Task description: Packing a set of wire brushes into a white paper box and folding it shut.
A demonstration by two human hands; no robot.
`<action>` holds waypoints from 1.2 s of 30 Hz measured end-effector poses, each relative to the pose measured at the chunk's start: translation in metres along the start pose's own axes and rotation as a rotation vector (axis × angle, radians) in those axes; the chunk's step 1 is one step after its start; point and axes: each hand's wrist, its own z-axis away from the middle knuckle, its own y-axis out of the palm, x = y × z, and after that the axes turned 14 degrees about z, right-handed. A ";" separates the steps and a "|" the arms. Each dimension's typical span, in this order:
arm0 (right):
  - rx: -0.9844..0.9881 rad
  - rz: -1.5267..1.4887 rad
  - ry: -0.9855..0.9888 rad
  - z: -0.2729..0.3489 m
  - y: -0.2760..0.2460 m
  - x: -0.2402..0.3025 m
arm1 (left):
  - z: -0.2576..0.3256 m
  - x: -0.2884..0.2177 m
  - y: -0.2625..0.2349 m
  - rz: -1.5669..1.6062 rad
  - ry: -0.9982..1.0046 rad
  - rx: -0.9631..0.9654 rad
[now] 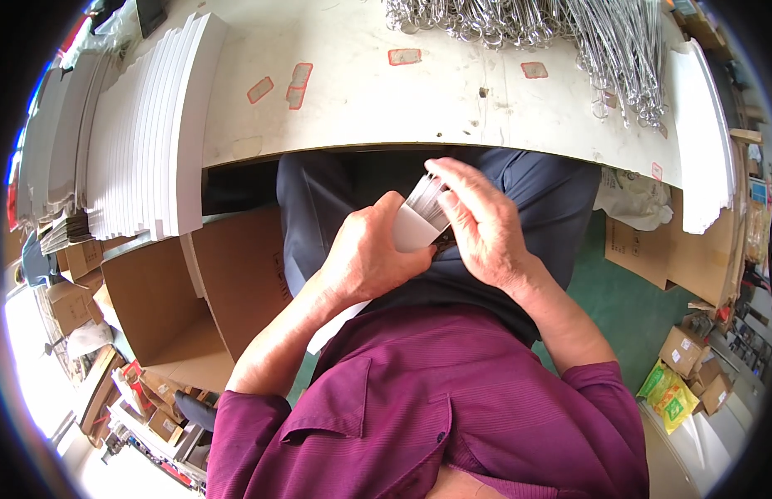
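Observation:
A slim white cardboard box (412, 230) slants across my lap, its open end pointing up and to the right. My left hand (371, 254) is wrapped round the box near that end. A bundle of thin metal rods (427, 196) shows in the opening. My right hand (485, 220) curls over the end of the bundle, fingertips on its far side and thumb on the near side. Part of the box passes behind my left wrist, and its lower end (336, 328) shows beyond the forearm.
Metal rods with ring ends (623, 58) lie piled at the table's (344, 108) far right. White boxes (145, 133) stand in a row at its left, and more white boxes (700, 133) at its right. An open brown carton (165, 308) stands below the table on the left.

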 end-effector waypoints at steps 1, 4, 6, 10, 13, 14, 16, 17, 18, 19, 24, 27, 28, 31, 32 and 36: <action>0.063 -0.025 0.021 0.004 0.004 0.003 | -0.001 0.000 0.000 0.000 0.000 -0.001; 0.155 -0.002 -0.025 0.011 0.009 0.011 | -0.001 0.004 -0.002 0.025 -0.064 -0.003; 0.208 -0.017 -0.052 0.014 0.011 0.015 | 0.001 0.013 -0.003 0.024 0.024 -0.008; 0.159 0.028 -0.029 0.016 0.007 0.015 | 0.000 0.007 -0.006 0.027 -0.024 0.008; 0.239 0.021 -0.045 0.020 0.010 0.016 | -0.001 0.015 -0.004 0.049 0.019 0.009; 0.258 0.007 -0.045 0.019 0.007 0.017 | 0.001 0.021 -0.003 0.044 0.026 0.014; 0.307 -0.059 0.005 0.015 -0.002 0.017 | 0.003 0.021 -0.003 0.059 0.023 0.027; 0.355 -0.123 0.057 0.015 -0.005 0.015 | 0.004 0.017 -0.004 0.060 0.021 0.026; 0.365 -0.201 0.098 0.015 -0.008 0.008 | 0.003 0.010 -0.004 0.098 -0.040 0.033; 0.340 -0.273 0.147 0.014 -0.010 0.008 | 0.002 0.007 -0.005 0.135 -0.100 0.040; 0.349 -0.005 -0.034 0.021 0.000 0.018 | 0.003 0.020 -0.005 0.038 -0.056 0.018; 0.394 -0.135 0.016 0.016 -0.004 0.011 | 0.004 0.019 -0.005 0.053 -0.079 0.055; 0.428 -0.242 0.068 0.013 -0.009 0.010 | 0.003 0.016 -0.004 0.054 -0.080 0.054; 0.401 -0.256 0.139 0.009 -0.010 0.010 | 0.001 0.011 -0.004 0.119 -0.098 0.051; 0.400 -0.256 0.139 0.009 -0.010 0.010 | 0.001 0.012 -0.004 0.094 -0.082 0.049; 0.317 -0.155 0.110 0.009 -0.009 0.010 | 0.000 0.010 -0.005 0.113 -0.042 0.032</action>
